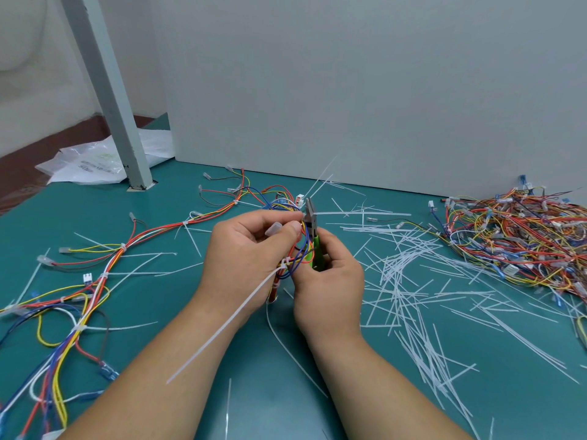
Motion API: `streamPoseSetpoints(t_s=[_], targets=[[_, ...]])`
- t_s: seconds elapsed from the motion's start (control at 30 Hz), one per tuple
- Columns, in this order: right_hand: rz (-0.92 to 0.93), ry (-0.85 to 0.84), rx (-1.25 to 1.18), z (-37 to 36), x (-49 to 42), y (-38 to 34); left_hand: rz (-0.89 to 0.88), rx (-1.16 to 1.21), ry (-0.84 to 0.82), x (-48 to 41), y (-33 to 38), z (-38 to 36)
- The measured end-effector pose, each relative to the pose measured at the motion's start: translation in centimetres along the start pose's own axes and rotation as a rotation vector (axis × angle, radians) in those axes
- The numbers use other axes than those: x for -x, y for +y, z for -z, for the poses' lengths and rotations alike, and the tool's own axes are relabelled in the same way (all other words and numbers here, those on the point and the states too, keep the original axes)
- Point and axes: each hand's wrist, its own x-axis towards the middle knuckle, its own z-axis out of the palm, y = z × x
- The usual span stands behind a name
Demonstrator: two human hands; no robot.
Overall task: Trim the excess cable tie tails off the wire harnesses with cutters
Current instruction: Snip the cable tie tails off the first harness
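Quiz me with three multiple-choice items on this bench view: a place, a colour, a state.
1. Where does the tangled heap of wire harnesses lie?
A) far right of the table
B) beside the post
C) inside the plastic bag

2. What colour are the handles of the cutters?
A) red
B) green
C) black

3. The long cable tie tail on the harness that the left hand holds is:
A) uncut
B) trimmed flush
C) between the blades

1 A: the heap sits at the table's right edge.
2 B: green handles show in the right hand.
3 A: the tail runs whole toward the camera, clear of the cutters.
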Motion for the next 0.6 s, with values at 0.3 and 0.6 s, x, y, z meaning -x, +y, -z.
streamPoseSetpoints(t_s=[0.3, 0.6], targets=[[-0.003, -0.036, -0.063, 0.05, -0.12, -0.02, 0.001, 0.024, -0.003, 0.04, -0.03, -0.05], [-0.009, 0.022, 0.052, -0.06, -0.06, 0.12, 0.011, 0.01, 0.004, -0.01, -0.23, -0.02]])
